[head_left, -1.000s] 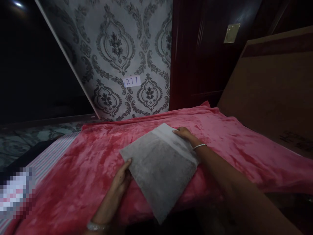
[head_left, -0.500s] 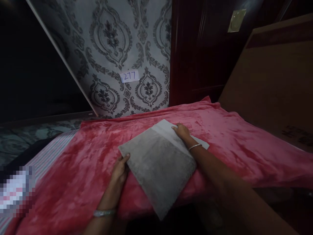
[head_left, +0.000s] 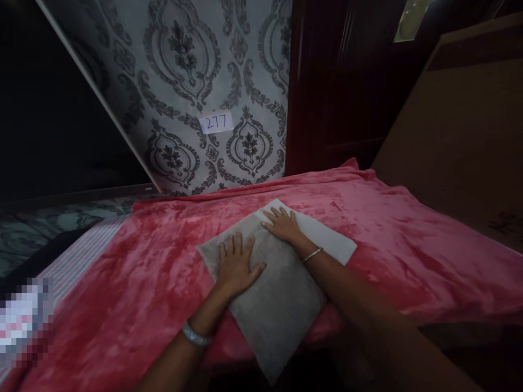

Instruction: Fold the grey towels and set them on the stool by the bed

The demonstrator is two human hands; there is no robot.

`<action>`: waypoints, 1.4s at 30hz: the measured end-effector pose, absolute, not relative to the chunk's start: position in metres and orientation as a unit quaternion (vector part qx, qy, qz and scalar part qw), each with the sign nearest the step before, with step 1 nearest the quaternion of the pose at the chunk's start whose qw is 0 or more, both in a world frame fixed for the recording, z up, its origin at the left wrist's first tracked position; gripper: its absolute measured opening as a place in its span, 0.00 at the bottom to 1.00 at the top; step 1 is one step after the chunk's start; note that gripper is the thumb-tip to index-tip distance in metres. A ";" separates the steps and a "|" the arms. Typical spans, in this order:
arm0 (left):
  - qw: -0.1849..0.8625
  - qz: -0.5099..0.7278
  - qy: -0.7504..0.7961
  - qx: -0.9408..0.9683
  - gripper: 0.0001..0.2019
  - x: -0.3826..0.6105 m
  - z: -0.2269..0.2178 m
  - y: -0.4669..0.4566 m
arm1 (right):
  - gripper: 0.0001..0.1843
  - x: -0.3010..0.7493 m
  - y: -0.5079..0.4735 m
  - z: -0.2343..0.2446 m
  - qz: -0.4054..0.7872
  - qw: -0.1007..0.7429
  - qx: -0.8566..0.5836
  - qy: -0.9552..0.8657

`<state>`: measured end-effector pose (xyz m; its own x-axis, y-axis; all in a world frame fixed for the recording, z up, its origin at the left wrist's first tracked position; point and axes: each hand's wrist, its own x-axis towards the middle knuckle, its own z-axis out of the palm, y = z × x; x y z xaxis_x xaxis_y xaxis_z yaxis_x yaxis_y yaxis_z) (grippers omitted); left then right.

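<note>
Head view: both palms flat on the grey folded cloth [head_left: 272, 310]

The cloth lies cornerwise on the pink blanket [head_left: 388, 223] that covers the bed [head_left: 87, 245], directly under both hands. Its long axis runs on a slant, from the far left toward the near right, and its nearest corner hangs past the bed's edge toward the person. A white band [head_left: 327, 239] runs along its far right side. The left hand [head_left: 236, 267] rests palm down on the grey part near the far left corner, its fingers [head_left: 235, 246] spread apart and pointing away from the person, clamped on nothing. The right hand [head_left: 285, 226] lies flat further off, where grey meets white, its fingers [head_left: 273, 214] also apart and pointing to the far left. The two hands sit close but do not touch. Most of the cloth stretches from them back toward the person, so the left hand is the nearer to its middle. Behind the bed, patterned wallpaper [head_left: 183, 54] carries a label reading 277 [head_left: 216, 122]
</note>
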<state>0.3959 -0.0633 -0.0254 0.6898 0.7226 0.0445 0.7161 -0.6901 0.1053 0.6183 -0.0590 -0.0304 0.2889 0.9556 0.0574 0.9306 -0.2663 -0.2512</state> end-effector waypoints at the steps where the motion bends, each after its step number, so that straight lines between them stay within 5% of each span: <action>1: 0.035 0.040 0.391 0.919 0.42 0.395 -0.028 -0.064 | 0.34 0.620 -0.060 -0.035 0.053 0.121 -0.795 -0.593; 10: 0.057 0.042 0.392 0.917 0.42 0.390 -0.022 -0.062 | 0.32 0.617 -0.065 -0.015 0.095 0.098 -0.800 -0.585; 19: 0.126 0.090 0.436 0.886 0.20 0.428 0.030 0.012 | 0.35 0.579 -0.183 -0.037 0.061 0.147 -0.776 -0.610; 33: 0.133 0.105 0.480 0.861 0.18 0.494 -0.019 0.060 | 0.38 0.571 -0.208 -0.067 -0.004 0.136 -0.782 -0.608; 42: 0.148 0.069 0.449 0.879 0.19 0.493 -0.006 0.068 | 0.36 0.566 -0.207 -0.055 0.006 0.107 -0.798 -0.593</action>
<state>0.4927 0.0678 -0.0064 0.5875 0.8092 -0.0106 0.7681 -0.5535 0.3220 0.5659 -0.2073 -0.0550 0.2955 0.9482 0.1166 0.9455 -0.2728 -0.1776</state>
